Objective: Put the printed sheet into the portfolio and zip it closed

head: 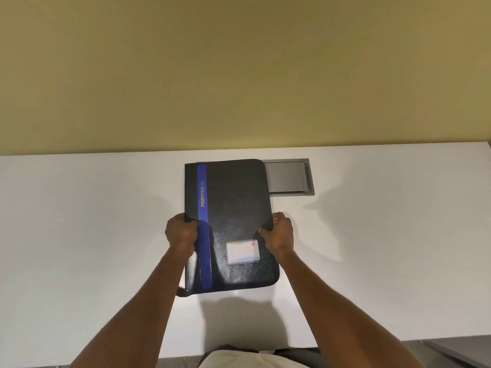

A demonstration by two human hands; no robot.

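A black portfolio (pixel 236 197) with a blue stripe, the yellow word "PORTFOLIO" and a small card pocket on its cover is held closed above the white table (pixel 93 221). My left hand (pixel 182 233) grips its left edge at mid-height. My right hand (pixel 279 233) grips its right edge, thumb on the cover. A dark zip pull or strap hangs at the lower left corner. The printed sheet is not visible anywhere.
A grey recessed cable hatch (pixel 291 179) sits in the table behind the portfolio, partly covered by it. A yellow wall (pixel 239 70) rises behind the table. A grey edge shows at the lower right corner.
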